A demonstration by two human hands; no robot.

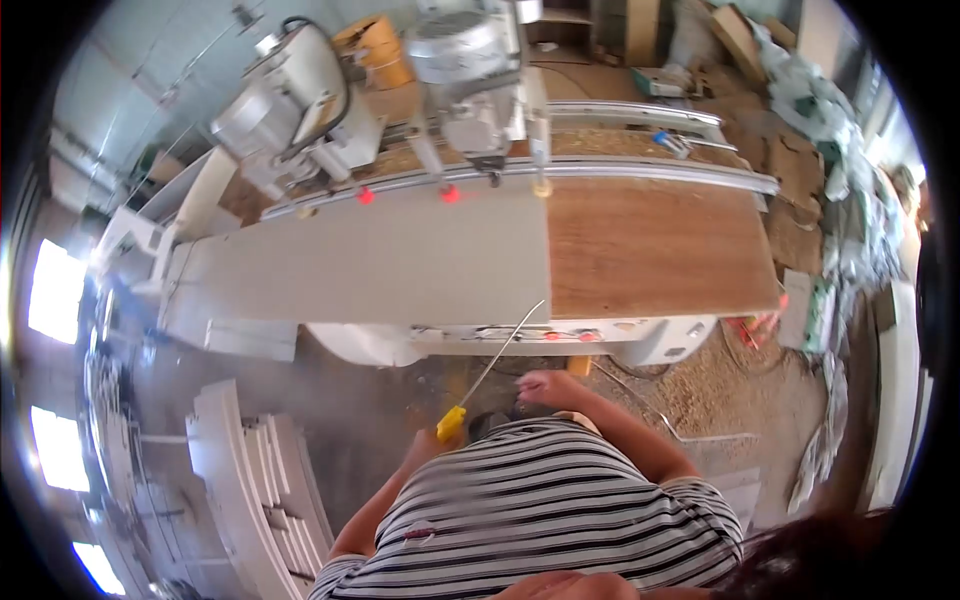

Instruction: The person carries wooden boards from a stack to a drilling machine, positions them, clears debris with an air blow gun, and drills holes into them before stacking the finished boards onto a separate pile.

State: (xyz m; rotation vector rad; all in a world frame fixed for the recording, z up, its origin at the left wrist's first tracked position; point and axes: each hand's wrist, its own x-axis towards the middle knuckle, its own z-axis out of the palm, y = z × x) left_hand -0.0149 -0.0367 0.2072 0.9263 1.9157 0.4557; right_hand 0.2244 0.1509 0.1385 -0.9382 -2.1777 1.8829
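My left hand (440, 440) is wrapped round the yellow handle (451, 423) of a tool in front of my striped shirt. From the handle a long thin metal rod (492, 362) runs up and right, its bent tip over the edge of a pale board (370, 262). To the right, my right hand (538, 387) is curled near my waist; whatever its fingers hold, if anything, is too small to make out. Beside the pale board lies a brown wooden surface (660, 245) on the machine table.
Two machine heads with motors (462, 50) stand behind the board, above a metal rail (660, 172). White panels (228, 450) are stacked at lower left. Sawdust (700, 392) and a bent metal rod (715, 437) lie on the floor at right. Plastic sheeting (850, 200) hangs at far right.
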